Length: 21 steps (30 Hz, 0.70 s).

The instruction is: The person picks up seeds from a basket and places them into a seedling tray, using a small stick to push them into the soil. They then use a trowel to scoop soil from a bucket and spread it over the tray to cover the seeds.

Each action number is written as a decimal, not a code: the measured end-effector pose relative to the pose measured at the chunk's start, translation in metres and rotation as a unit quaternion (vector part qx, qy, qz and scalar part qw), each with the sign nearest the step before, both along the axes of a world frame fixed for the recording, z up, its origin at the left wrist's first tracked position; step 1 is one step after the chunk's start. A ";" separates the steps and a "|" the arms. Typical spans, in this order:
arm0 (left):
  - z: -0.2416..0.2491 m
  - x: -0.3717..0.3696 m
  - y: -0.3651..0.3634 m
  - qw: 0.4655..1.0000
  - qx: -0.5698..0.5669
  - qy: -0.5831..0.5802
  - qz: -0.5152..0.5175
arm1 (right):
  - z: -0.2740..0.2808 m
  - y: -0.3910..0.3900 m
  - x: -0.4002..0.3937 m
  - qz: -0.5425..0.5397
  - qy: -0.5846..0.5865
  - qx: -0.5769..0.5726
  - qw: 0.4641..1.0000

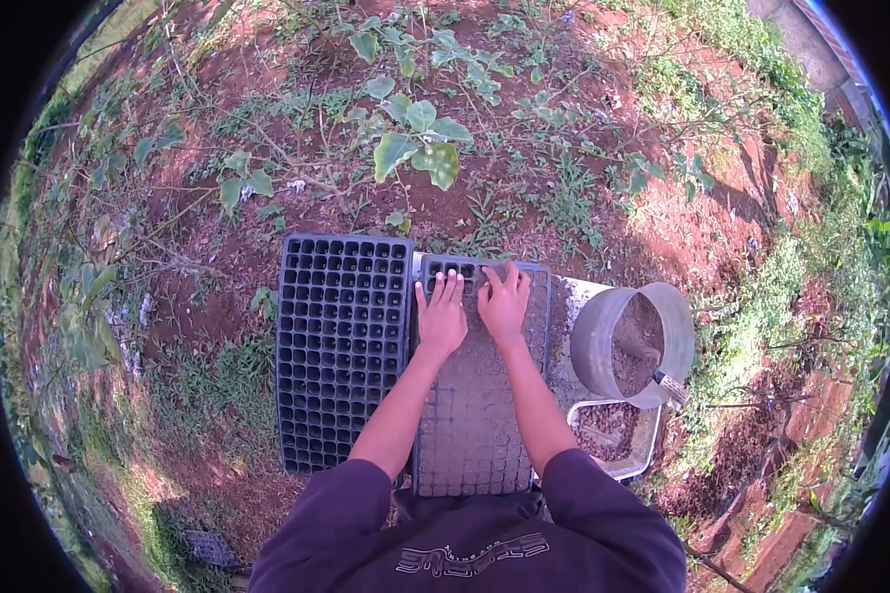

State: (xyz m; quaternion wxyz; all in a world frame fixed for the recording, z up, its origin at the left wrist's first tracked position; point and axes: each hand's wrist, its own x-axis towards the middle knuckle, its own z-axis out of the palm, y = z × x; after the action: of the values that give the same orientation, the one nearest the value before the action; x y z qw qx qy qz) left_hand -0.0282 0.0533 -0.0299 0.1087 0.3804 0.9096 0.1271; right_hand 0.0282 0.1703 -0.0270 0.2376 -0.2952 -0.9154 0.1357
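Observation:
A black seedling tray (480, 425) filled with brown soil lies in front of the body, with a few dark unfilled cells along its far edge. My left hand (441, 321) rests flat on the tray's far left part, its fingers stretched out toward those cells. Beside it, my right hand (504, 301) touches the soil near the far edge, fingers apart and slightly bent. Neither hand holds anything. Left of the filled tray is an empty black seedling tray (344, 351) with many square cells.
A translucent round tub (591, 341) with soil and a handled tool (670, 387) stands at the right. Below it sits a pale rectangular container (646, 450) of brown pellets or seeds. Leafy plants (420, 138) grow beyond the trays on reddish ground.

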 end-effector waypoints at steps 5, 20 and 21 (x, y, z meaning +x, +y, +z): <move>-0.003 0.000 0.000 1.000 0.014 0.002 0.001 | 0.008 -0.003 -0.004 -0.009 -0.064 -0.005 0.998; 0.015 0.030 -0.019 0.990 0.138 -0.009 0.015 | 0.045 -0.018 0.118 0.073 0.070 -0.071 0.992; 0.016 0.042 -0.023 0.982 0.186 -0.017 0.033 | 0.048 -0.020 0.132 0.074 0.081 -0.082 0.991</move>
State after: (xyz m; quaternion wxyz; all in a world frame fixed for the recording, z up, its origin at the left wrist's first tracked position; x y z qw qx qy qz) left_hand 0.0141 0.0302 -0.0138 0.0476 0.3610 0.8802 0.3044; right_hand 0.1598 0.1502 0.0211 0.2750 -0.2332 -0.8983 0.2510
